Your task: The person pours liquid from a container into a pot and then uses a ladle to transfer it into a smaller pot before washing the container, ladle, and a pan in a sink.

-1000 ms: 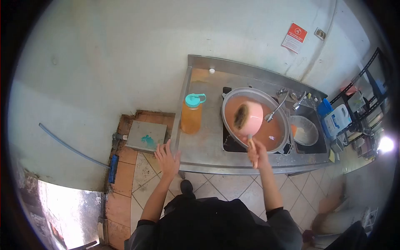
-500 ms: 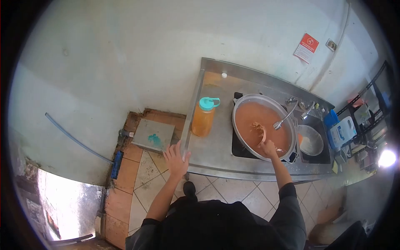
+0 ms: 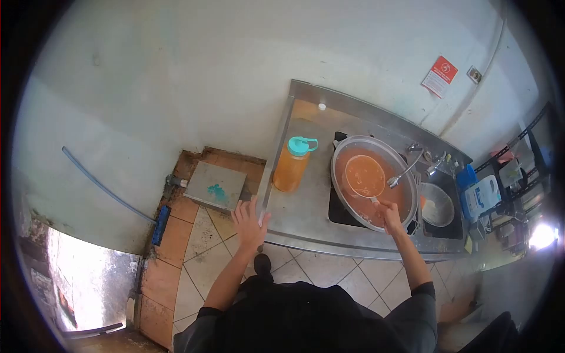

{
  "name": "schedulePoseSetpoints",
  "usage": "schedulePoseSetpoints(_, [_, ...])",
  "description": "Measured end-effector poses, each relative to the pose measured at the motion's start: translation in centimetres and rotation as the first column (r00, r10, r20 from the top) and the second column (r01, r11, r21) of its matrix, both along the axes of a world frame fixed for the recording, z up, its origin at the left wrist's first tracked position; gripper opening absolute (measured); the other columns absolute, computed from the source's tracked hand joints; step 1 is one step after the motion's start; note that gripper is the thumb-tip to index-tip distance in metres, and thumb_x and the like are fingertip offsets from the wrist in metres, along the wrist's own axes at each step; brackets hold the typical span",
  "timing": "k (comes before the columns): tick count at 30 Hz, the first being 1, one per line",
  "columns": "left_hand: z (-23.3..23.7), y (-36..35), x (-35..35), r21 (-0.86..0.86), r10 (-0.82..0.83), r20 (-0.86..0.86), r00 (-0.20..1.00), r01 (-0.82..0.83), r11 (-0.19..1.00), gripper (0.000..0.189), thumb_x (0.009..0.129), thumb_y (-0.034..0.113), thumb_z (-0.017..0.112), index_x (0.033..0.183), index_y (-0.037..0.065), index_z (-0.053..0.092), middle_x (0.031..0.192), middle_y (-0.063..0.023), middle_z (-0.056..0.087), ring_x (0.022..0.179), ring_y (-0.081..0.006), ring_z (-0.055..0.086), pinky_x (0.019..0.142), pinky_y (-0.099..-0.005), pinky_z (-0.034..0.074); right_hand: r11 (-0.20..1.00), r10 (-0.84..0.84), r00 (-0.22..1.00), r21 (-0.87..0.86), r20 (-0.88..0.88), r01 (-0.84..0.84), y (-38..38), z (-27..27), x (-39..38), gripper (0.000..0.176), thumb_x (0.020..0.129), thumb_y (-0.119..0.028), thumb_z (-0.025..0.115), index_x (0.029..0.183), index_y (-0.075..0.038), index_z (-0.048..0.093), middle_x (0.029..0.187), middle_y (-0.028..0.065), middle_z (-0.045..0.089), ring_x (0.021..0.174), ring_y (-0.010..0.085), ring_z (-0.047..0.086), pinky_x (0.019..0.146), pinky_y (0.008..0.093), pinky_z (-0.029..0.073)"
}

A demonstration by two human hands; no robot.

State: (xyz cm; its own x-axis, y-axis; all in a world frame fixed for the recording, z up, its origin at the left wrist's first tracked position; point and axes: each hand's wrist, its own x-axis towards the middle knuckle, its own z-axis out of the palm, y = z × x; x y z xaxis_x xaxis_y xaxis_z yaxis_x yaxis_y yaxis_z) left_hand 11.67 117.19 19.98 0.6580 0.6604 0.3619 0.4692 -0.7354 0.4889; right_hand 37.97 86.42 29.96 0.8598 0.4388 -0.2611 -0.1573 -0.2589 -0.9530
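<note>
My right hand (image 3: 390, 216) is closed around the handle of a round, pale-rimmed strainer (image 3: 365, 176). The strainer lies level at the surface of an orange-brown liquid, whose colour fills its rim. That liquid is in a large oval metal pot (image 3: 340, 199) set in the sink counter. A faucet spout (image 3: 395, 181) reaches over the pot, close to the strainer. My left hand (image 3: 250, 225), fingers spread, rests at the left front corner of the steel counter (image 3: 294, 215) and holds nothing. Near it stands an amber bottle (image 3: 288, 170) with a turquoise lid.
Right of the pot, a metal bowl (image 3: 436, 206) sits in the sink basin. A white jug (image 3: 484, 194) and a blue container (image 3: 467, 175) stand beyond it, near a black rack. On the floor at left is a grey box (image 3: 215, 185).
The strainer was tilted in the liquid with tan bits at it; now it lies flat with its round rim showing. My right hand has shifted slightly right and down. My left hand stays put.
</note>
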Motion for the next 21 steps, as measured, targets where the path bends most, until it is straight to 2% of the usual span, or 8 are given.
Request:
schedulePoseSetpoints(3, [0.0,0.0,0.0,-0.006,-0.002,0.007,1.0,0.002,1.0,0.06,0.082,0.045,0.051,0.131,0.015,0.036,0.119,-0.0136,0.04,0.122,-0.0348,0.028,0.1,-0.0548,0.018,0.998,-0.025,0.998,-0.055,-0.061,0.022,1.2,4.6,-3.6,0.02,0.082,-0.019,0.059,0.087,0.0,0.058,0.056,0.0,0.047,0.038,0.0039,0.034,0.032,0.021,0.02])
schedulePoseSetpoints(8, [0.4,0.0,0.0,-0.049,-0.014,0.017,1.0,0.015,0.999,0.06,0.082,0.044,0.052,0.132,0.015,0.034,0.12,-0.0142,0.039,0.123,-0.0353,0.026,0.101,-0.0563,0.015,0.997,0.023,0.991,-0.067,-0.133,-0.032,1.4,6.4,-7.9,0.024,0.082,-0.022,0.062,0.091,-0.001,0.058,0.055,-0.0011,0.045,0.036,0.0038,0.032,0.031,0.0202,0.02])
schedulePoseSetpoints(11, [0.1,0.0,-0.1,-0.052,-0.01,0.027,1.0,0.011,0.999,0.061,0.082,0.042,0.052,0.132,0.014,0.034,0.121,-0.0138,0.038,0.124,-0.0353,0.025,0.101,-0.0567,0.014,0.995,0.016,0.977,-0.094,-0.212,-0.037,1.6,5.4,-10.3,0.023,0.082,-0.018,0.061,0.096,-0.001,0.057,0.052,-0.003,0.042,0.035,0.003,0.032,0.031,0.0186,0.022])
schedulePoseSetpoints(13, [0.4,0.0,-0.1,-0.072,-0.022,0.029,0.999,0.024,0.997,0.061,0.082,0.041,0.053,0.133,0.014,0.033,0.122,-0.0136,0.038,0.125,-0.0352,0.024,0.101,-0.0566,0.014,0.998,0.028,0.939,-0.039,-0.344,-0.044,1.8,4.5,-11.7,0.029,0.083,-0.02,0.062,0.103,0.0,0.056,0.052,-0.0028,0.043,0.035,0.0028,0.032,0.031,0.0183,0.022])
schedulePoseSetpoints(14, [0.4,0.0,-0.1,-0.09,-0.026,0.029,0.999,0.028,0.996,0.062,0.082,0.04,0.053,0.133,0.014,0.032,0.122,-0.0134,0.038,0.125,-0.0351,0.024,0.102,-0.0565,0.013,0.999,0.021,0.939,-0.039,-0.345,-0.037,1.9,3.8,-12.2,0.029,0.083,-0.02,0.062,0.103,0.0,0.056,0.052,-0.0028,0.043,0.035,0.0028,0.032,0.031,0.0183,0.022])
schedulePoseSetpoints(16, [0.4,-0.1,-0.1,-0.09,-0.03,0.021,0.999,0.032,0.995,0.062,0.081,0.039,0.054,0.134,0.014,0.032,0.123,-0.0133,0.037,0.125,-0.035,0.023,0.102,-0.0563,0.013,0.996,0.078,0.89,0.068,-0.449,-0.053,2.2,2.3,-12.9,0.032,0.084,-0.021,0.061,0.107,0.0,0.055,0.052,-0.0029,0.043,0.035,0.0025,0.032,0.031,0.0177,0.022])
schedulePoseSetpoints(21, [0.5,0.0,-0.1,-0.109,-0.039,0.014,0.999,0.04,0.993,0.064,0.08,0.036,0.056,0.134,0.014,0.031,0.123,-0.0129,0.037,0.126,-0.0347,0.022,0.102,-0.0558,0.012,0.992,0.103,0.838,0.116,-0.535,-0.048,3.5,0.5,-14.0,0.029,0.086,-0.022,0.059,0.106,-0.002,0.055,0.052,-0.0032,0.042,0.036,0.0016,0.029,0.031,0.0167,0.021])
